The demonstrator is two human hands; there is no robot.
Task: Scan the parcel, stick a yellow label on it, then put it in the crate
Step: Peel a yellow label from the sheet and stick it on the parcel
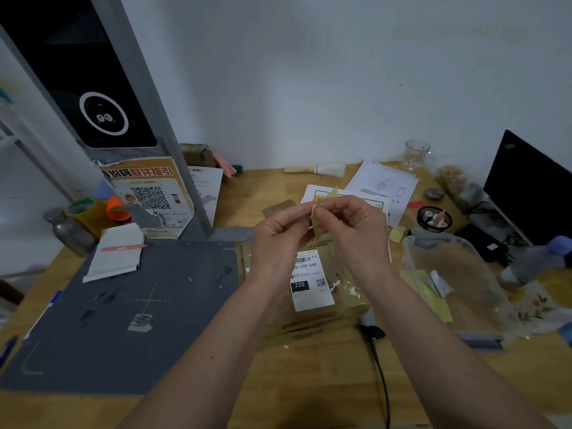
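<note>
head view: both hands, left hand [280, 230] and right hand [349, 224], pinch a yellow label [318, 222] in curled fingers just above the parcel [312, 283] on the bench [309, 382]. peel the backing slowly, keeping the sticky side off the fingers, then press it flat beside the parcel's barcode.

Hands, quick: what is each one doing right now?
Left hand: fingers pinch the yellow label above the parcel.
Right hand: fingers pinch the same label.
</note>
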